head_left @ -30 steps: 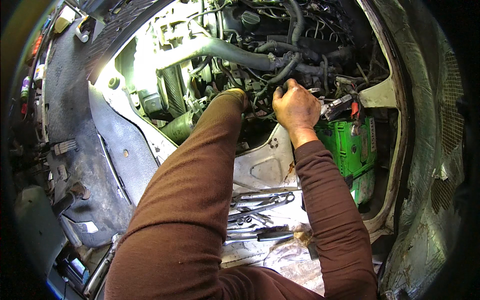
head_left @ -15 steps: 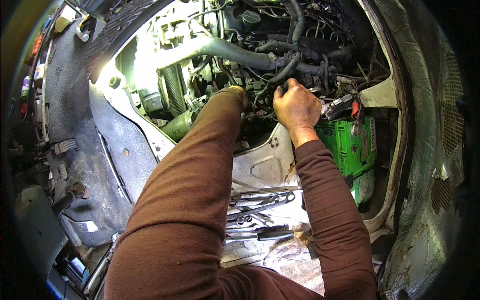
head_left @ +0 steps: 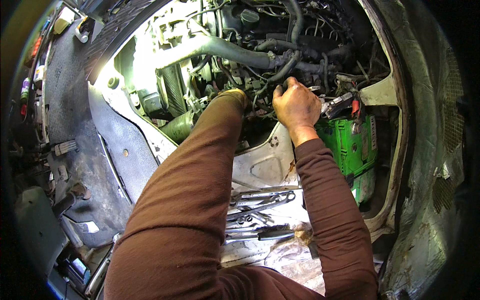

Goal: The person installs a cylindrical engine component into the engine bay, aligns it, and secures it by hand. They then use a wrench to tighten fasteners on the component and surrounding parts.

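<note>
My left arm, in a brown sleeve (head_left: 185, 185), reaches down into the engine bay beneath a thick grey hose (head_left: 225, 52). Just a sliver of yellowish cuff (head_left: 235, 93) shows at its end; the left hand and its fingers are hidden among the engine parts. To the right of it, my right hand (head_left: 298, 107), grimy with dirt, is closed at the inner edge of the opening, below a black corrugated hose (head_left: 289, 67). Its fingers curl away from view, so whatever they hold cannot be made out. A green battery (head_left: 347, 145) stands beside the right wrist.
Several spanners (head_left: 265, 205) lie on the pale panel (head_left: 265, 167) between my forearms. Battery cables with a red terminal cover (head_left: 355, 107) run above the battery. The pale metal frame (head_left: 395, 90) borders the opening at right. Grey floor covering (head_left: 117, 140) lies at left.
My left forearm has shifted very slightly at the cuff. The right hand stays in the same place with its fingers curled.
</note>
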Demonstrator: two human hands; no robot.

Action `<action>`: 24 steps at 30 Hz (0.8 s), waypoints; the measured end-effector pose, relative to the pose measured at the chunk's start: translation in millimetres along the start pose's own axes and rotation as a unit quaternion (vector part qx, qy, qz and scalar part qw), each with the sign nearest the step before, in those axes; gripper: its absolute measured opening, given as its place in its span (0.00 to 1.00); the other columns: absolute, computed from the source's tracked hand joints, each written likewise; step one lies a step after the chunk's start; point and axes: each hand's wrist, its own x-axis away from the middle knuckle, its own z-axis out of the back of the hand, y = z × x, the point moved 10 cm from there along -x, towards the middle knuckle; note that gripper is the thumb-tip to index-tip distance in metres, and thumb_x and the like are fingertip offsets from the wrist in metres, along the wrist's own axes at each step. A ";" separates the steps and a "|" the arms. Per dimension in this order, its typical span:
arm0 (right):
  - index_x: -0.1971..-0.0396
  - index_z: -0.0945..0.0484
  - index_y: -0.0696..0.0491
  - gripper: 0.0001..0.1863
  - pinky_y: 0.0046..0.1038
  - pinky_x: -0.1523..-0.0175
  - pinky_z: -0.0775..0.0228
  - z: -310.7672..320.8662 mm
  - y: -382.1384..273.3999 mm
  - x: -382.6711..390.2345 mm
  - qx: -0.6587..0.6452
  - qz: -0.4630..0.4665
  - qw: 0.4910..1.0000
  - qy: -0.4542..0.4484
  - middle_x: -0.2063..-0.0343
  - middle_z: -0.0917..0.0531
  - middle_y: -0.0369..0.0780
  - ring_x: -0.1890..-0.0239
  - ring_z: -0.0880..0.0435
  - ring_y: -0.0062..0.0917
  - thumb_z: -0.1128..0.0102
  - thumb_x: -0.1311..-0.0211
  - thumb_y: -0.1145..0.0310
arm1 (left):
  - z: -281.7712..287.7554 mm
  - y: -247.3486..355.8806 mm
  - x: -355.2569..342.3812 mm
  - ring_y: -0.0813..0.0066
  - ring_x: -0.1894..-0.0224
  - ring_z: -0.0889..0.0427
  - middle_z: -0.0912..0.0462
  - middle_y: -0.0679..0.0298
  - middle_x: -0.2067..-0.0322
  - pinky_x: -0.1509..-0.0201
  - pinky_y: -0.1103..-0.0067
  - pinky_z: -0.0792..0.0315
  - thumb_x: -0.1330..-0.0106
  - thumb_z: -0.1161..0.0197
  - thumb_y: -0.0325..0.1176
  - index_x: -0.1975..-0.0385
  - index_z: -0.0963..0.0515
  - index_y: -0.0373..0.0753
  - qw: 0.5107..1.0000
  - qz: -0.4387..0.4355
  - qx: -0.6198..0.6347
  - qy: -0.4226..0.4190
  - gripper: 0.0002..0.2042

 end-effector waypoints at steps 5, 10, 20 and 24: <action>0.60 0.17 0.53 0.18 0.41 0.49 0.23 -2.8 2.0 -1.4 0.006 -0.004 1.000 -0.004 0.62 0.11 0.45 0.56 0.12 0.41 0.42 0.38 0.54 | 16.3 -6.3 40.7 0.57 0.42 0.17 0.17 0.60 0.43 0.39 0.61 0.24 0.37 0.34 0.40 0.46 0.16 0.50 0.997 -0.012 0.051 0.064 0.18; 0.58 0.17 0.52 0.19 0.41 0.49 0.22 -0.8 -9.5 1.0 0.008 0.001 1.000 -0.010 0.61 0.11 0.45 0.55 0.12 0.40 0.42 0.38 0.53 | 10.8 1.1 42.3 0.67 0.58 0.16 0.14 0.59 0.55 0.50 0.67 0.22 0.39 0.32 0.37 0.54 0.13 0.46 0.981 -0.047 -0.185 -0.021 0.14; 0.58 0.17 0.51 0.18 0.42 0.50 0.22 1.5 -11.3 1.3 0.020 -0.004 1.000 -0.014 0.61 0.11 0.45 0.56 0.12 0.41 0.41 0.39 0.52 | 81.2 21.3 198.4 0.58 0.62 0.15 0.14 0.57 0.63 0.58 0.66 0.21 0.39 0.37 0.33 0.56 0.17 0.43 0.941 -0.222 -0.134 0.217 0.12; 0.61 0.17 0.51 0.18 0.42 0.51 0.21 7.0 -9.1 2.0 0.014 -0.006 1.000 -0.002 0.62 0.12 0.46 0.57 0.12 0.41 0.41 0.39 0.53 | 88.6 4.0 314.2 0.52 0.58 0.15 0.14 0.56 0.63 0.56 0.62 0.21 0.39 0.35 0.32 0.53 0.20 0.36 0.893 -0.261 0.026 0.365 0.15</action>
